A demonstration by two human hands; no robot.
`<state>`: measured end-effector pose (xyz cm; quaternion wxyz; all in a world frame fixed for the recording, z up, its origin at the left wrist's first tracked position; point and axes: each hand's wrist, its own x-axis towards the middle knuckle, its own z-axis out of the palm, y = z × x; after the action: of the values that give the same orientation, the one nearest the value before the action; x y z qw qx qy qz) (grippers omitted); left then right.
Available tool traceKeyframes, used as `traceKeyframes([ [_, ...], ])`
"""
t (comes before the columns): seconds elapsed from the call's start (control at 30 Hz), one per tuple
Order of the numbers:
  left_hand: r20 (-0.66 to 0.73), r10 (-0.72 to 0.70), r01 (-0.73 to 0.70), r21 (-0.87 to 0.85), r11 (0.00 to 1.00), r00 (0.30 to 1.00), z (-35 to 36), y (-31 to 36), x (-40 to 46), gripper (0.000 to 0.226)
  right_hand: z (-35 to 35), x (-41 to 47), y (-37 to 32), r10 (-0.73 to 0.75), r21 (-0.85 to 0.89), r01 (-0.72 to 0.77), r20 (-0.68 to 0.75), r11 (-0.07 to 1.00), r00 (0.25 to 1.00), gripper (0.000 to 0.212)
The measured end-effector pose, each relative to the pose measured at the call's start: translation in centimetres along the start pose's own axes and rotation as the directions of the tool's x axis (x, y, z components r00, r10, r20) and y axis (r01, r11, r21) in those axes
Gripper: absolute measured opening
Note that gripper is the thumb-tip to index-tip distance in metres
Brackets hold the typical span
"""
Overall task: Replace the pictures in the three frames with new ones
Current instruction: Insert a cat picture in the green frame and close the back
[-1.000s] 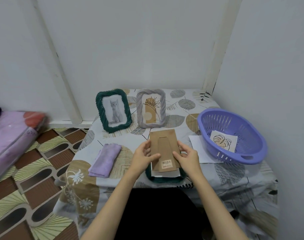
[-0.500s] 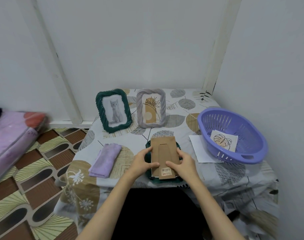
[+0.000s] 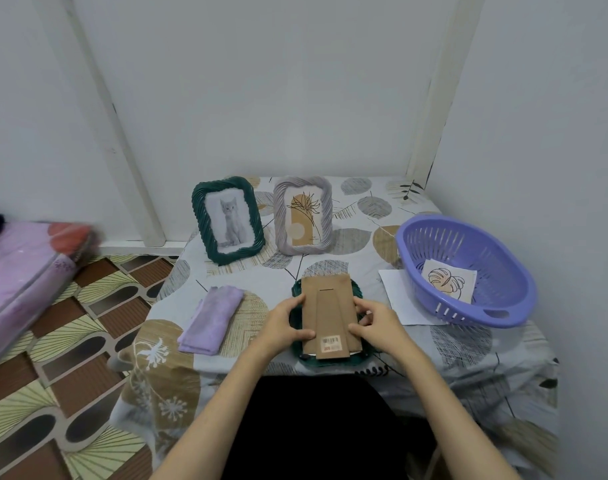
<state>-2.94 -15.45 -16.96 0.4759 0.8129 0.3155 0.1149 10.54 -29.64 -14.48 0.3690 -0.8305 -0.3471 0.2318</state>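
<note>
A dark green frame (image 3: 297,292) lies face down at the table's front edge. On it rests its brown cardboard backing (image 3: 328,308) with a fold-out stand and a barcode sticker. My left hand (image 3: 285,322) holds the backing's left edge, my right hand (image 3: 377,320) its right edge, thumbs on top. At the back a green frame (image 3: 226,220) with a cat picture stands upright, and beside it a grey frame (image 3: 302,216) with a plant drawing. A leaf picture (image 3: 447,279) lies in the purple basket (image 3: 503,306).
A white sheet (image 3: 394,299) lies partly under the basket at the right. A folded lilac cloth (image 3: 210,318) lies left of the hands. The table stands in a wall corner. A wrapped pink bundle (image 3: 22,271) sits on the patterned floor at the left.
Both hands have lowered the brown backing from a raised, tilted hold down flat onto the face-down green frame. Everything else stayed in place.
</note>
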Motion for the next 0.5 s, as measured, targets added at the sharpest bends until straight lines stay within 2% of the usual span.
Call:
traceKeyframes([
  [0.13, 0.001, -0.003, 0.003, 0.025, 1.0, 1.0, 0.1, 0.0, 0.1, 0.085, -1.3, 0.4, 0.2, -0.033, -0.07, 0.04, 0.09, 0.997, 0.995, 0.061],
  [0.37, 0.002, 0.007, -0.007, 0.065, 0.998, 1.0, -0.1, 0.1, 0.0, 0.086, -0.9, 0.8, 0.8, -0.042, -0.108, 0.052, 0.094, 0.993, 0.995, 0.06],
  [0.5, 0.064, 0.033, -0.046, 0.211, 0.976, 0.997, -0.2, 0.1, 0.1, 0.076, -0.7, 1.0, 1.1, -0.036, -0.191, 0.061, 0.131, 0.98, 0.991, 0.062],
])
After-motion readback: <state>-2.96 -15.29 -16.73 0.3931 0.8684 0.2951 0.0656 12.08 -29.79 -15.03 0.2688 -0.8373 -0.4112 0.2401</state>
